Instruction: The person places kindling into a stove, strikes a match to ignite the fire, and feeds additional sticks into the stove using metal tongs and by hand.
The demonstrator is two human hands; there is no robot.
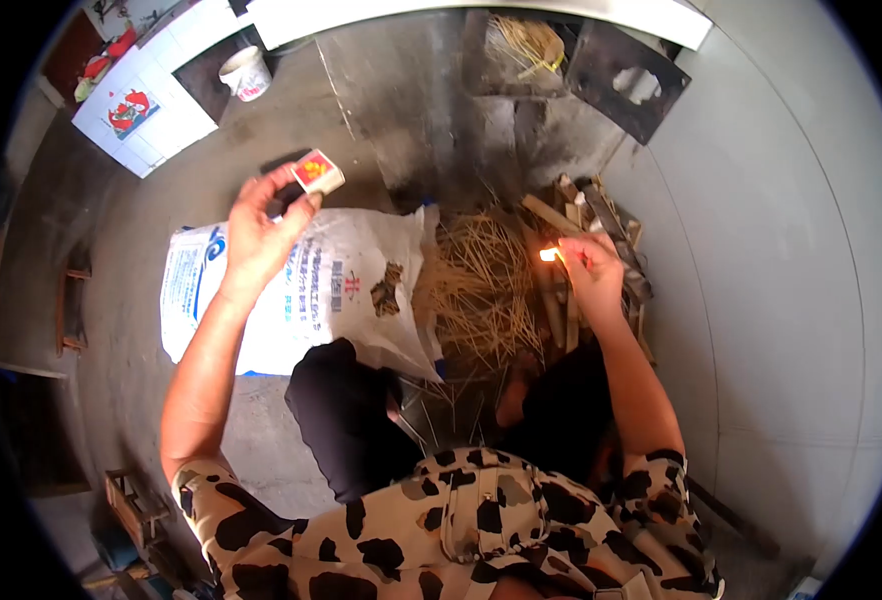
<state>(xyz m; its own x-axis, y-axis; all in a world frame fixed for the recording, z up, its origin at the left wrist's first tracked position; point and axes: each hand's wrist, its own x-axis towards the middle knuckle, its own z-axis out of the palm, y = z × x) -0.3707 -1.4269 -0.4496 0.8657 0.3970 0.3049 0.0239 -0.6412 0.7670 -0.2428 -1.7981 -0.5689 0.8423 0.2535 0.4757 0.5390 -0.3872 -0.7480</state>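
Observation:
Between the thumb and fingers of my left hand is a small matchbox with a red and yellow top. My right hand pinches a lit match, its flame bright at the tip. The match burns just right of a heap of dry straw, apart from it as far as I can see. Below my left hand lies a white woven sack with blue and red print, a hole in its side, its mouth toward the straw.
Split firewood is stacked against the pale wall on the right. Ahead, a dark metal plate with a hole stands beside a stove opening holding straw. A white bucket is at the back left, and a wooden stool at the lower left.

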